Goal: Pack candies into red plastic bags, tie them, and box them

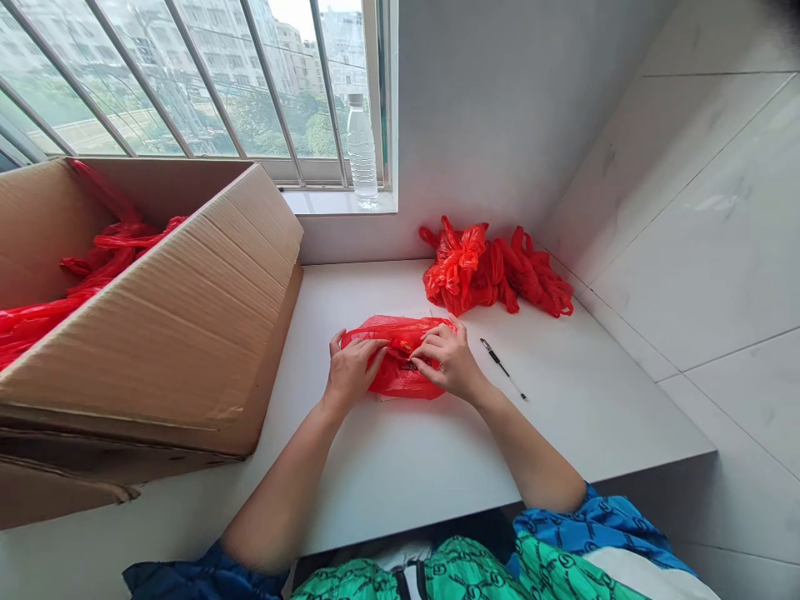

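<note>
A thin red plastic bag (406, 385) lies on the white table in front of me, its mouth spread apart between my hands. Something small and dark with a yellowish bit shows inside the opening, too small to name. My left hand (355, 365) grips the bag's left side, thumb and fingers closed on the film. On the right side, my right hand (451, 360) pinches the bag's edge near the opening. Under the bag a sliver of something pale pokes out at the front.
A large open cardboard box (162, 325) with red plastic bags (112, 258) in it stands at the left. More crumpled red bags (462, 262) lie against the wall. A black pen (500, 365) rests right of my hand. A water bottle (361, 154) stands on the sill.
</note>
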Demonstrator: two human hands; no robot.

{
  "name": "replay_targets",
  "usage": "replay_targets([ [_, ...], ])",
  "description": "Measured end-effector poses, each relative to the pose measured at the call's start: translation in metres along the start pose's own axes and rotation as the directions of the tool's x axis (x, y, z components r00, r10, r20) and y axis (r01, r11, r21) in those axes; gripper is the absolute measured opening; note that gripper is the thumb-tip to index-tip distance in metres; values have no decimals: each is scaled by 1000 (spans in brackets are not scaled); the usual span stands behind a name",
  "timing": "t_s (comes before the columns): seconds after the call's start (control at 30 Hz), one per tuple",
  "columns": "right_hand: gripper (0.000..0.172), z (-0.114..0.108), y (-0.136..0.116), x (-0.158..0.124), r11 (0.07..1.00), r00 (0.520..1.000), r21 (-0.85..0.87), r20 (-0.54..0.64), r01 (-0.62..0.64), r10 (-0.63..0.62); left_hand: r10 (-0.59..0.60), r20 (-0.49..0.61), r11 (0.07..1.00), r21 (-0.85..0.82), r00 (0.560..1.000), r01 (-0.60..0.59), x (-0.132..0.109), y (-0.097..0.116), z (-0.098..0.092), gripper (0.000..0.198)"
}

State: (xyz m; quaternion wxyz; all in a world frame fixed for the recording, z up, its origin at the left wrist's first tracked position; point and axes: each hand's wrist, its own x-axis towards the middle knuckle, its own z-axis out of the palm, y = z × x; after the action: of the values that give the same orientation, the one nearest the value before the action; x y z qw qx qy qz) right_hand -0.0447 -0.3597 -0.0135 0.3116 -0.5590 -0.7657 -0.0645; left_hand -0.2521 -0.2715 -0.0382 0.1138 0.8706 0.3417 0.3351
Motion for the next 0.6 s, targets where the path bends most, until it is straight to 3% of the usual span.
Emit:
replay_targets([
  [0.1,13,8,2,-2,996,998,-79,36,-44,47,-36,3,996,79,999,35,-1,-3,6,25],
  [0.23,29,24,8,-3,970,991,-231,88,-76,98,-33,105,992,126,994,19,-2,-3,11,36],
  [0.3,27,26,10,-2,963,989,-259,97,-79,108,-44,141,988,152,989,22,-2,-2,11,44],
  [0.43,25,18,13,1,960,985,-222,-12,-168,170,-77,129,982,184,989,52,-1,-2,12,50],
  [0.6,22,11,15,1,967,983,-179,-74,-180,169,-30,97,987,163,995,14,-1,-2,13,31],
])
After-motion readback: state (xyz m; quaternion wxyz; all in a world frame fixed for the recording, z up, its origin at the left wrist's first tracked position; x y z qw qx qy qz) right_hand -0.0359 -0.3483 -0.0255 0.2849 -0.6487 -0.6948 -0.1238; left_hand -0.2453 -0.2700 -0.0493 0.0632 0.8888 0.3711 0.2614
